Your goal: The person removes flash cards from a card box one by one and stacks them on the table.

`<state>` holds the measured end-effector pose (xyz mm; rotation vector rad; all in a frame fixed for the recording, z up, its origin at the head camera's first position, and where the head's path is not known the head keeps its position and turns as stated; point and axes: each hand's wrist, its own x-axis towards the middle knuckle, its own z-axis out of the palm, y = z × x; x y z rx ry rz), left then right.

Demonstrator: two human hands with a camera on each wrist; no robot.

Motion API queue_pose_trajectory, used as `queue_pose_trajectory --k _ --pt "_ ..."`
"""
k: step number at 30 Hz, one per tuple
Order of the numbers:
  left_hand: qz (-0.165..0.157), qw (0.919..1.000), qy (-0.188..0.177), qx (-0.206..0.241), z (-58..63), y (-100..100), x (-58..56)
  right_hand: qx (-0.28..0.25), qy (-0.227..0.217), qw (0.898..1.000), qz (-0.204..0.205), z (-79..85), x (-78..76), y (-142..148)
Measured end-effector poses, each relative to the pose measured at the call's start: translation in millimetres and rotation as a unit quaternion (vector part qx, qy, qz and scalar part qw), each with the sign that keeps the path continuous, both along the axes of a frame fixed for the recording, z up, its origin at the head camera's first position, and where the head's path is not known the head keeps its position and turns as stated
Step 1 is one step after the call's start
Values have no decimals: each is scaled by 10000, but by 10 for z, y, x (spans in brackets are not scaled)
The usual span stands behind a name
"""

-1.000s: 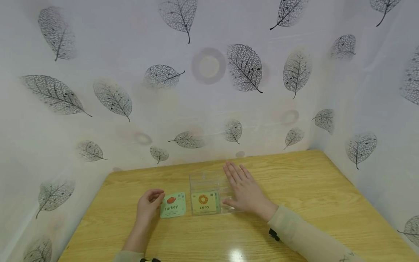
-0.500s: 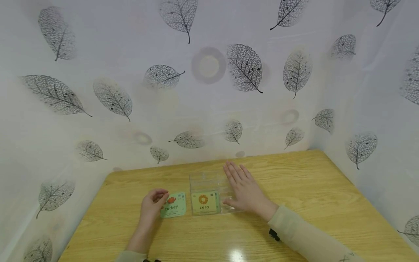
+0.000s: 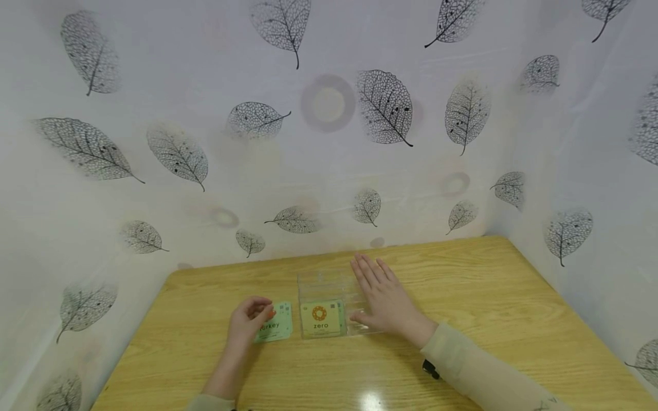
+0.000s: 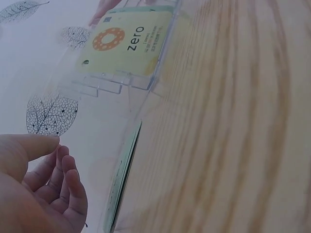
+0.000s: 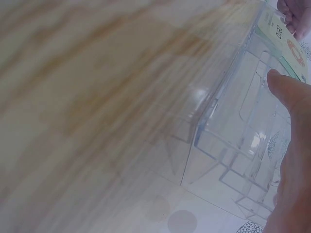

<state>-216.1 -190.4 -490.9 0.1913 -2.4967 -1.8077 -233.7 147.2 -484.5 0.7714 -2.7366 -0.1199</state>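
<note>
My left hand (image 3: 245,326), its fingers loosely bent and thumb close to the fingertips, is over a small pile of green word cards (image 3: 280,327) lettered "turkey", covering their left part. In the left wrist view nothing shows between thumb and fingertips, and the card pile (image 4: 124,177) lies flat, seen edge-on. A clear plastic box (image 3: 323,287) with compartments stands right of the pile. In its front left compartment is a yellow "zero" card (image 3: 321,326), with green card edges behind it. My right hand (image 3: 389,304) rests on the box's right side, fingers straight, thumb apart.
The wooden table (image 3: 462,297) runs back to a pale curtain (image 3: 329,171) printed with leaves, which also encloses both sides. A bright reflection shows on the table's front middle.
My left hand has moved right, from the left edge of the turkey cards to over them, covering part of the word. The right hand and the box have stayed in place.
</note>
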Motion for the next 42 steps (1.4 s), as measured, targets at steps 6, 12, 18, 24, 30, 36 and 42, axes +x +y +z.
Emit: queue_pose_trajectory --k 6,12,18,24,30,36,42 --pt "-36 10000 4 -92 0 45 4 -54 -79 10000 -1 6 0 -3" --pt "-73 9998 26 -189 7 91 7 -35 -67 10000 3 7 -4 -4" --pt "-101 9997 45 -205 32 134 29 -44 -81 10000 8 18 -1 -9" --pt "-158 9997 56 -153 40 163 46 -86 -45 9999 36 21 2 -15" --pt "-228 9997 93 -61 24 207 31 -52 45 10000 19 -10 -11 -10" --pt "-295 9992 272 -56 7 255 28 -108 4 9999 33 0 -3 -11" --pt "-309 9991 270 -104 12 298 35 -126 -45 9999 32 20 10 -15"
